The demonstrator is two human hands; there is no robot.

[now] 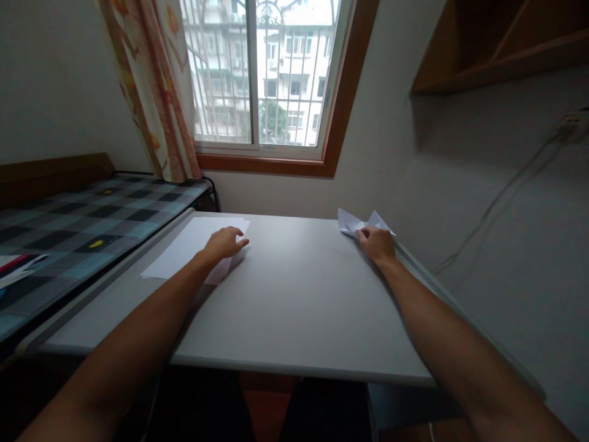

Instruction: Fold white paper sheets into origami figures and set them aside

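White sheets of paper [184, 248] lie flat on the left part of the white table [294, 307]. Over their right edge hovers my left hand [226, 243], its thumb and fingers apart and nothing held. At the table's far right corner, my right hand [378, 244] pinches a folded white paper piece [348, 222]. Two pointed flaps of this folded paper stand up to either side. Its lower part is hidden behind my fingers, so I cannot tell its full shape.
A bed with a checked cover [133, 202] adjoins the table on the left, with papers [18, 270] on it. A curtained window [262, 80] is beyond. On the right, a wooden shelf [501, 61] hangs above and a cable [497, 196] runs down the wall.
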